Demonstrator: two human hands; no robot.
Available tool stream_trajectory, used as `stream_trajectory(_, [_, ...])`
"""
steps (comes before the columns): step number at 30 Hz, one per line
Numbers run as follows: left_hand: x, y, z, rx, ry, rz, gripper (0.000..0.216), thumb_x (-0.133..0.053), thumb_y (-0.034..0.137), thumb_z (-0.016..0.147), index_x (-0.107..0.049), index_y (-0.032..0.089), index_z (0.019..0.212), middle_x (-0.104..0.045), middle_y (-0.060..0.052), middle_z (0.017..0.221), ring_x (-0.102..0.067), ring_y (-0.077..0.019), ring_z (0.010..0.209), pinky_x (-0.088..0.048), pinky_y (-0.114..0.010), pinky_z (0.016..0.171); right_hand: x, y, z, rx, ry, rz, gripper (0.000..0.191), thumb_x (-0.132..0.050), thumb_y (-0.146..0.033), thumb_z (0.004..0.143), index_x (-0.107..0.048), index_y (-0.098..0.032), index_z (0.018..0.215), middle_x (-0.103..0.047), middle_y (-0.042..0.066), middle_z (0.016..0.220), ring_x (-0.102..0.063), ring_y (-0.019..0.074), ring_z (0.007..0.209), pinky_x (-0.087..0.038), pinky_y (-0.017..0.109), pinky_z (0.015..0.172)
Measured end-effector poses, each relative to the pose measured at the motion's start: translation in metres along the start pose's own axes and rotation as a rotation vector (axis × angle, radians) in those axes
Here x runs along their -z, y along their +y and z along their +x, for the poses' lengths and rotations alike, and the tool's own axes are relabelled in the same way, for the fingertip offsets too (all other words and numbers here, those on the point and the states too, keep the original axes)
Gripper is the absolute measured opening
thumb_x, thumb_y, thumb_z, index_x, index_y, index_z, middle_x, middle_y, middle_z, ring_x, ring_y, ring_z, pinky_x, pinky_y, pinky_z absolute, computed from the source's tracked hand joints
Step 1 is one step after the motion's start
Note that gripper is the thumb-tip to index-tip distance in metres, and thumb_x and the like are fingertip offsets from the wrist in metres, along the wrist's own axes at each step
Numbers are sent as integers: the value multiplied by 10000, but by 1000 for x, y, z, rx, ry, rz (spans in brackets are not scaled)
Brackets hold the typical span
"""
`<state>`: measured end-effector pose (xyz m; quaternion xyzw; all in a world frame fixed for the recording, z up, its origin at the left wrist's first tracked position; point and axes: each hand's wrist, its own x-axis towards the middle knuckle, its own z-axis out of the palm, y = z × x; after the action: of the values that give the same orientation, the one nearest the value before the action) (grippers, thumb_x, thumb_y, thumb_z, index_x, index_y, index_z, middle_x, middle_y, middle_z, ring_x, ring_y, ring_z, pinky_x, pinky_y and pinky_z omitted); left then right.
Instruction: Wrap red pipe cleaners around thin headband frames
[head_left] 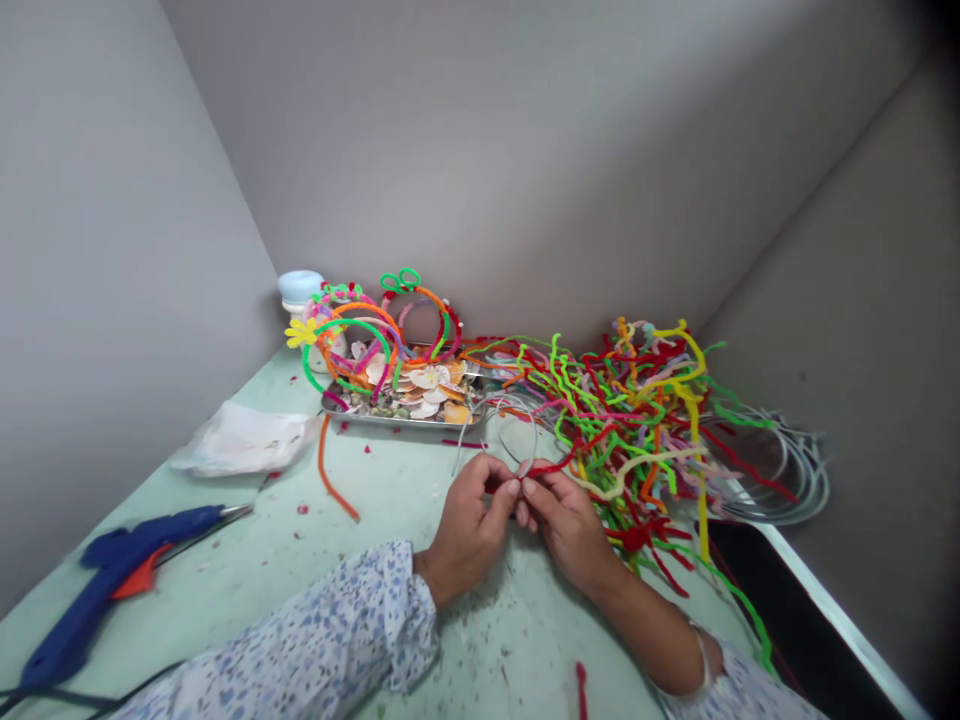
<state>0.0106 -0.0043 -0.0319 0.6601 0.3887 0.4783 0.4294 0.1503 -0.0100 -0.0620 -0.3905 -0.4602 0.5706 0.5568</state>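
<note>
My left hand [474,515] and my right hand [574,525] meet above the middle of the table, thumbs and fingertips pinched together. Between them runs a red pipe cleaner [556,465], its loose end rising up and to the right. A thin grey wire hoop [535,432] stands up behind my fingertips and seems to be gripped with it. The exact spot where the two meet is hidden by my fingers. Just right of my right hand spreads a tangled heap of coloured pipe cleaners [622,400].
A metal tray [405,420] holds shells, with pipe-cleaner headbands [390,330] over it. Left lie a plastic bag [244,440], an orange pipe cleaner [324,465] and a blue glue gun [97,580]. Grey wire coils [806,480] and a black flat object [787,610] are right.
</note>
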Motion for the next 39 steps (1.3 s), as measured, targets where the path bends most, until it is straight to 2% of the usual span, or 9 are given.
stream_trajectory(6, [0, 2, 1, -26, 38, 46, 100, -499, 240, 897, -509, 175, 822, -552, -5, 759, -531, -134, 719, -425, -264, 694, -1, 0, 1, -18, 13, 23, 181, -615, -353, 875, -614, -178, 920, -573, -37, 584, -482, 92, 526, -356, 209, 500])
stream_trajectory(12, [0, 2, 1, -33, 38, 41, 94, -495, 234, 898, -502, 178, 824, -545, 5, 740, -529, -128, 702, -419, -258, 686, 0, -1, 1, -25, -2, -12, 206, -607, -369, 880, -603, -175, 812, -575, -33, 571, -474, 86, 510, -355, 210, 498])
stream_trajectory(20, [1, 3, 0, -40, 38, 49, 101, -495, 236, 899, -503, 181, 814, -546, 5, 744, -529, -130, 707, -416, -259, 676, 2, 0, 1, -39, 0, -12, 189, -605, -366, 882, -598, -179, 860, -576, -37, 559, -471, 86, 495, -340, 204, 481])
stream_trajectory(30, [1, 0, 0, -51, 60, 81, 102, -492, 246, 899, -517, 181, 825, -556, -12, 782, -532, -142, 738, -423, -270, 687, -4, -6, 0, -51, 82, -70, 240, -629, -409, 850, -553, -187, 794, -578, -45, 525, -465, 86, 437, -343, 198, 439])
stream_trajectory(39, [-1, 0, -1, -55, 38, 108, 58, -486, 217, 897, -526, 181, 873, -571, -33, 843, -547, -155, 796, -437, -277, 720, -13, -17, -6, 25, 209, -213, 254, -622, -421, 834, -548, -192, 752, -550, -43, 502, -439, 95, 421, -333, 213, 421])
